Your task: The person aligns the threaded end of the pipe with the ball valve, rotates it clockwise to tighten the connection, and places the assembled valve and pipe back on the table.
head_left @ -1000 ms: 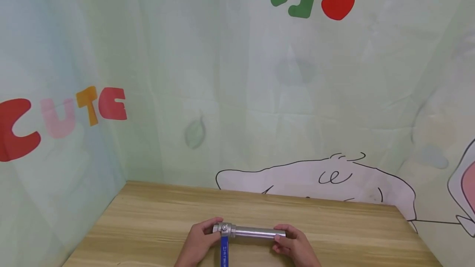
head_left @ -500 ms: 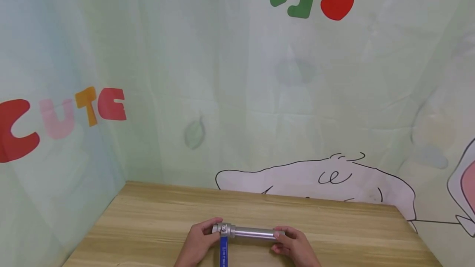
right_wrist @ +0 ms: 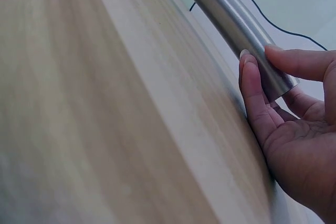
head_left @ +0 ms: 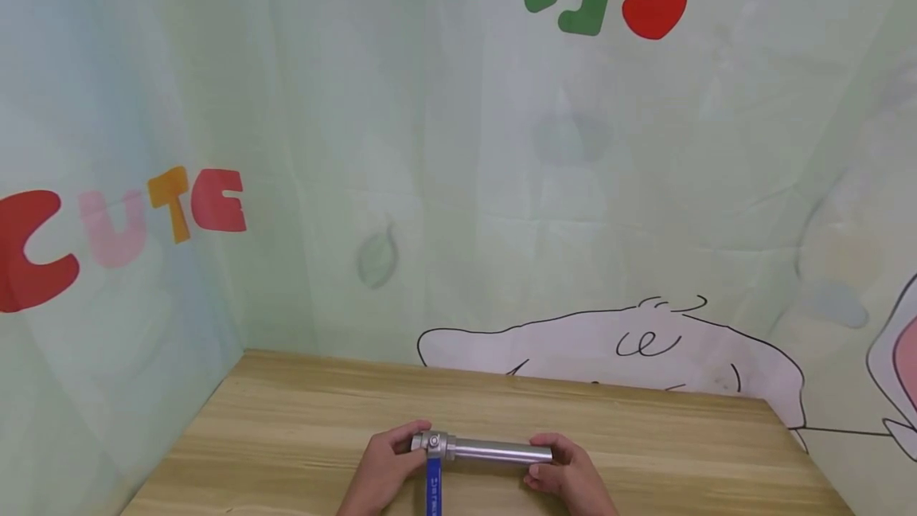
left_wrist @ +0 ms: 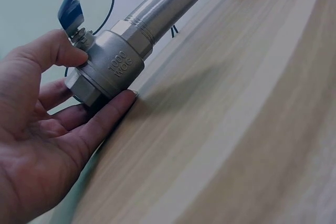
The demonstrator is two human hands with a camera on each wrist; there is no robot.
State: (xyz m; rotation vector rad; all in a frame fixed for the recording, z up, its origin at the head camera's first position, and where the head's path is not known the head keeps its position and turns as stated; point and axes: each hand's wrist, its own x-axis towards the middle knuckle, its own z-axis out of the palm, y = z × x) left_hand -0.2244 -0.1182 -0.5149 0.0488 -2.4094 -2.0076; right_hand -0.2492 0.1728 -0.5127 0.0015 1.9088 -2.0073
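Note:
A steel ball valve (head_left: 434,443) with a blue lever handle (head_left: 433,488) is joined to a smooth metal pipe (head_left: 494,451), the two lying in one line across the table. My left hand (head_left: 383,464) grips the valve body at its free end, thumb on the near side; "1000 WOG" shows on the valve (left_wrist: 113,61) in the left wrist view. At the other end, my right hand (head_left: 569,478) holds the pipe between thumb and fingers. In the right wrist view the pipe's end (right_wrist: 281,87) sits within the curled fingers. The lever points toward me.
The wood-grain table (head_left: 301,404) runs back to a printed fabric backdrop (head_left: 473,181), which also covers the left side. Its coloured letters, red heart and line drawing are flat prints.
My right thumb and fingers have shifted slightly around the pipe's end. The left hand and the valve stay nearly where they were.

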